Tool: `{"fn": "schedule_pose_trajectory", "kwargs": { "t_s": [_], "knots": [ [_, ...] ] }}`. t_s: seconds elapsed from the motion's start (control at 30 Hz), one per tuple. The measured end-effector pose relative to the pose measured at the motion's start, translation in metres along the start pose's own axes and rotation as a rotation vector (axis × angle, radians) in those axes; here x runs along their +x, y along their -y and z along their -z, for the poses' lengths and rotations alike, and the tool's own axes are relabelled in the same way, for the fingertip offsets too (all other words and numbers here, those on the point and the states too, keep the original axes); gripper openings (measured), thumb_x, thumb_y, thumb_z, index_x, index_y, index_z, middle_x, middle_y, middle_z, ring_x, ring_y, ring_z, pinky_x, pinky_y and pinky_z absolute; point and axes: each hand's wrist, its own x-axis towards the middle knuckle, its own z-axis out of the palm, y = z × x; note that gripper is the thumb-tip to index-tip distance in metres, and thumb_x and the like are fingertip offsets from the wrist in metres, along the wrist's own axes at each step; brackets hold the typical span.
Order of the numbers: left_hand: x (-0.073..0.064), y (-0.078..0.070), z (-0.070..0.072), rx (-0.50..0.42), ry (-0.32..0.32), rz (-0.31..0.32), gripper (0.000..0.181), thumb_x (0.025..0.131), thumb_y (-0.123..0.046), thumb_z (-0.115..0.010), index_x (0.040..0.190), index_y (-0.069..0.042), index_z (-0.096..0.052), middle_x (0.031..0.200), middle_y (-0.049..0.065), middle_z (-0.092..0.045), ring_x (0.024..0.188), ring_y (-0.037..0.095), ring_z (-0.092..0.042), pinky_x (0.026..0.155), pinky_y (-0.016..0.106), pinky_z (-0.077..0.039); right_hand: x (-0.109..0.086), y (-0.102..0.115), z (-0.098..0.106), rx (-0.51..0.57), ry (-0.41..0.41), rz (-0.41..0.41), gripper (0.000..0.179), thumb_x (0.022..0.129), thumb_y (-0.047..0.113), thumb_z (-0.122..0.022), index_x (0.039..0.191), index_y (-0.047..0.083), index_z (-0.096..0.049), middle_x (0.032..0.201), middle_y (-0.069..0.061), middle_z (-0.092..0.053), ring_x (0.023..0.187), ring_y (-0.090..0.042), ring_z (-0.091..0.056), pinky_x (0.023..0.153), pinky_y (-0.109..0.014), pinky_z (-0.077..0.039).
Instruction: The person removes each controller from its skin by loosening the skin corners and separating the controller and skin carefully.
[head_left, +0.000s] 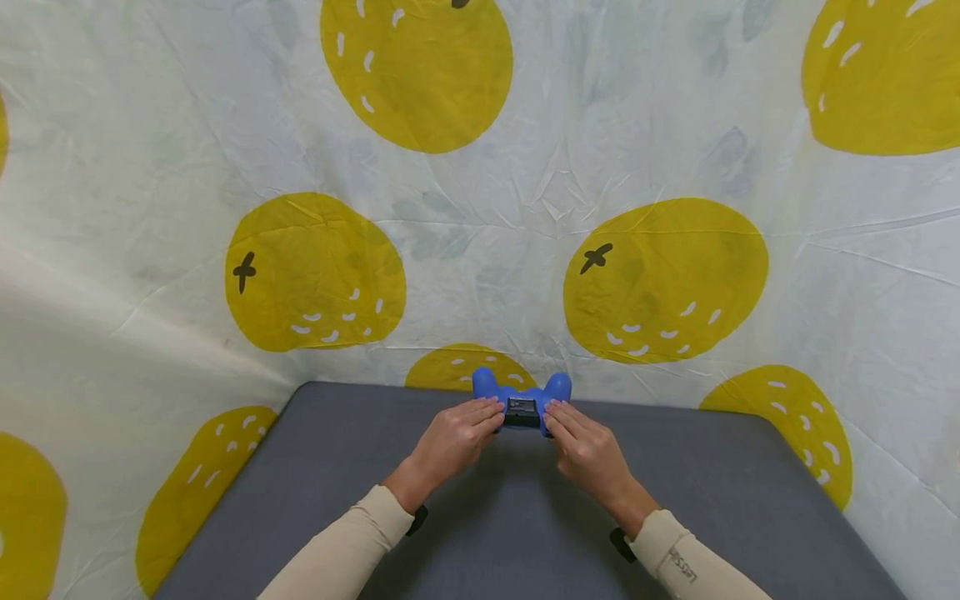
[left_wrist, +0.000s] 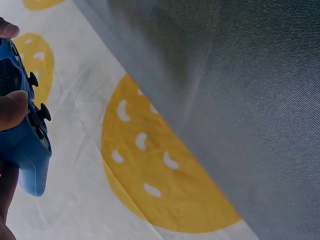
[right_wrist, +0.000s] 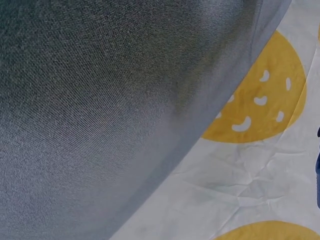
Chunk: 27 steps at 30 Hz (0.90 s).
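A blue game controller is held up by both hands over the far part of the grey surface. Its two grips point away from me, and a black panel shows in the middle of the side facing me. My left hand grips the controller's left end, fingers lying over it. On the right end, my right hand holds it the same way. In the left wrist view, the controller appears at the left edge with two black thumbsticks standing out and a thumb against it. Only a sliver of controller enters the right wrist view.
A grey cloth-covered table lies under the hands. White fabric printed with yellow fruit shapes hangs behind it and along both sides, close to the table's edges. Dark bands show at both wrists by the light sleeves.
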Motion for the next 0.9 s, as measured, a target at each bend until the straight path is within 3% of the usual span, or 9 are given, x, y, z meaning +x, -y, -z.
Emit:
{"fn": "schedule_pose_trajectory", "kwargs": {
  "t_s": [0.1,0.33,0.4,0.57,0.63,0.83,0.9],
  "knots": [
    [-0.002,0.0,-0.004,0.003,-0.003,-0.003,0.038,0.078,-0.021,-0.093,0.113,-0.011,-0.082,0.116,0.001,-0.08,0.111,0.015,-0.077,0.097,0.028,-0.059,0.0,-0.001,-0.002,0.003,-0.036,0.023,0.034,0.067,-0.01,-0.082,0.1,-0.005,-0.078,0.104,-0.022,-0.08,0.091,-0.037,-0.079,0.076,-0.046,-0.064],
    [-0.004,0.001,-0.007,0.024,0.009,-0.011,0.037,0.079,-0.022,-0.092,0.113,-0.011,-0.082,0.117,0.001,-0.08,0.111,0.015,-0.077,0.096,0.028,-0.06,-0.002,0.001,-0.004,-0.008,-0.008,0.006,0.043,0.058,-0.01,-0.088,0.1,-0.005,-0.078,0.104,-0.02,-0.08,0.091,-0.036,-0.079,0.076,-0.045,-0.064],
    [-0.005,0.001,-0.008,0.024,0.01,-0.012,0.038,0.079,-0.022,-0.093,0.113,-0.011,-0.082,0.116,0.002,-0.08,0.11,0.016,-0.077,0.096,0.028,-0.06,-0.002,0.001,-0.004,-0.008,-0.008,0.008,0.039,0.061,-0.01,-0.086,0.099,-0.005,-0.078,0.104,-0.021,-0.08,0.09,-0.036,-0.079,0.075,-0.045,-0.064],
    [-0.006,0.001,-0.009,0.021,0.016,-0.004,0.037,0.079,-0.022,-0.092,0.113,-0.011,-0.082,0.117,0.002,-0.08,0.111,0.016,-0.077,0.097,0.028,-0.06,-0.003,0.001,-0.006,-0.005,-0.009,0.01,0.018,0.084,-0.006,-0.069,0.099,-0.006,-0.078,0.103,-0.021,-0.08,0.09,-0.036,-0.079,0.076,-0.045,-0.064],
    [-0.006,0.001,-0.01,0.02,0.017,-0.002,0.035,0.08,-0.021,-0.092,0.113,-0.012,-0.082,0.117,0.001,-0.08,0.111,0.015,-0.077,0.097,0.027,-0.059,-0.004,0.001,-0.008,-0.006,-0.009,0.012,0.017,0.086,-0.005,-0.067,0.099,-0.006,-0.078,0.103,-0.021,-0.08,0.09,-0.036,-0.079,0.076,-0.045,-0.064],
    [-0.008,0.002,-0.013,0.009,0.002,-0.004,0.035,0.079,-0.02,-0.092,0.111,-0.011,-0.082,0.115,0.002,-0.081,0.11,0.016,-0.077,0.096,0.028,-0.06,-0.005,0.0,-0.011,-0.008,-0.003,0.009,0.031,0.067,-0.009,-0.08,0.098,-0.006,-0.078,0.102,-0.021,-0.08,0.089,-0.036,-0.079,0.075,-0.045,-0.064],
    [-0.008,0.002,-0.013,0.009,0.001,-0.005,0.035,0.079,-0.02,-0.092,0.111,-0.011,-0.082,0.115,0.002,-0.081,0.109,0.016,-0.077,0.096,0.028,-0.06,-0.005,0.001,-0.012,-0.012,-0.001,0.007,0.032,0.066,-0.01,-0.081,0.098,-0.006,-0.078,0.102,-0.02,-0.08,0.09,-0.035,-0.079,0.076,-0.045,-0.064]
  ]
}}
